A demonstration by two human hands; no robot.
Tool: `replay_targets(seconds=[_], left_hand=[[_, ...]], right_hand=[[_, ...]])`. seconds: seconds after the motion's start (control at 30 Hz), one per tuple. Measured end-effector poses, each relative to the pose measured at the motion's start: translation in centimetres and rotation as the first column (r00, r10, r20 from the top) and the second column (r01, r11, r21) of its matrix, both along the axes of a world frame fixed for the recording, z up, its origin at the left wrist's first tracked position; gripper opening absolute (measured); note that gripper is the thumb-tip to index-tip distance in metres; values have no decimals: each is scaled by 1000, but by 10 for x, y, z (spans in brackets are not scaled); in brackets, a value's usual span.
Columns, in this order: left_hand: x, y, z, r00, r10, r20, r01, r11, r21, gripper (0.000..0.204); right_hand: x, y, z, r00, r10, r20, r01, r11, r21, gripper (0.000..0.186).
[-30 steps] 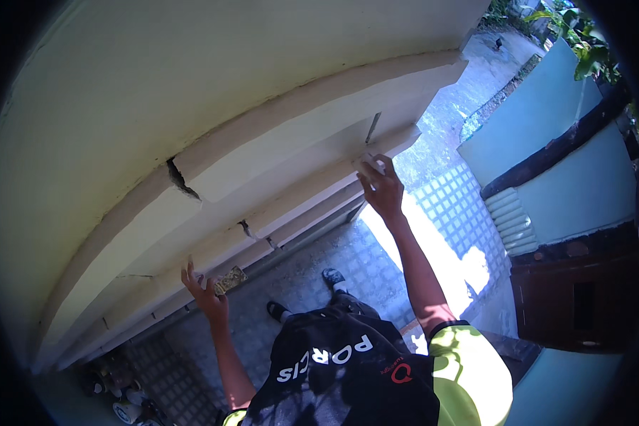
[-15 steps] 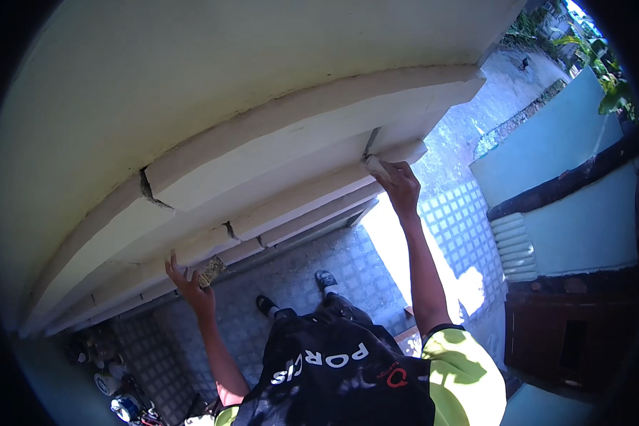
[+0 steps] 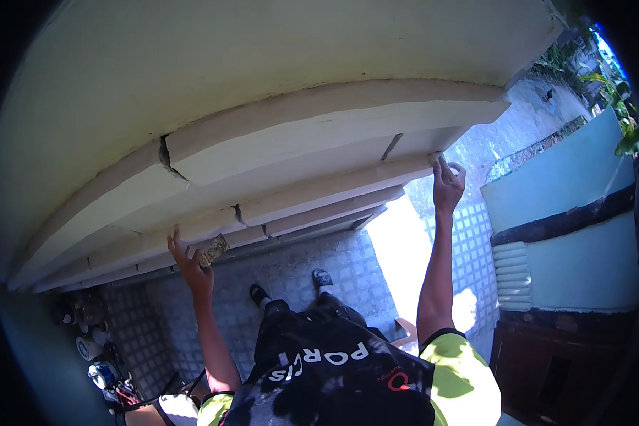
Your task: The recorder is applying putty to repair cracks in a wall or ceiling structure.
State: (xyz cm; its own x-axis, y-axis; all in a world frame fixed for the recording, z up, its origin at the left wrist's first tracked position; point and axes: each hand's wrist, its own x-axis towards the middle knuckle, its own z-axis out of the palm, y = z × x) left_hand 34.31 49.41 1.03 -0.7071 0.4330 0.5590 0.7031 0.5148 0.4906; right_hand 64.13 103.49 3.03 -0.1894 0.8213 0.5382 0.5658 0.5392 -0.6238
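My left hand (image 3: pixel 192 273) is up at the lower edge of a cream stepped moulding (image 3: pixel 305 186), its fingertips touching the ledge. Between its thumb and fingers it keeps a rough, speckled yellow-brown piece (image 3: pixel 215 250), sponge-like in look. At the right end of the same ledge, my right hand (image 3: pixel 448 186) presses its bent fingers to the corner. A small pale thing (image 3: pixel 437 155) shows at those fingertips, mostly hidden, so I cannot make out its kind. To the left of that hand, a dark narrow slot (image 3: pixel 391 147) crosses the moulding's recessed face.
Jagged dark cracks (image 3: pixel 166 153) split the moulding's upper band and lower ledges. Below me lies a tiled floor (image 3: pixel 348 248) with my sandalled feet on it. A pale blue wall (image 3: pixel 554 184) stands at the right. Assorted containers (image 3: pixel 89 348) crowd the lower left beside a chair (image 3: pixel 181 405).
My right hand has slid right along the ledge, from beside the slot to the ledge's end. The slot's lower part is now uncovered. My left hand stays at nearly the same place.
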Motion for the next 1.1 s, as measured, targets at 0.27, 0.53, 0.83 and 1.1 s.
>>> replay_targets(seconds=[0.27, 0.53, 0.83, 1.1], left_hand=[[0, -3, -1, 1000, 21, -21, -22, 999, -29, 38], [-2, -8, -1, 997, 75, 9, -74, 995, -67, 41], [3, -5, 14, 997, 73, 9, -72, 991, -116, 31], [14, -15, 26, 983, 100, 151, -76, 985, -157, 29]], right_hand=[[-13, -51, 13, 952, 219, 214, -249, 961, 123, 32], [-44, -100, 9, 904, 404, 142, -416, 907, 62, 33], [-37, -57, -1, 992, -75, 99, 71, 996, 51, 30], [-56, -138, -12, 914, 219, 342, -333, 885, 324, 33]])
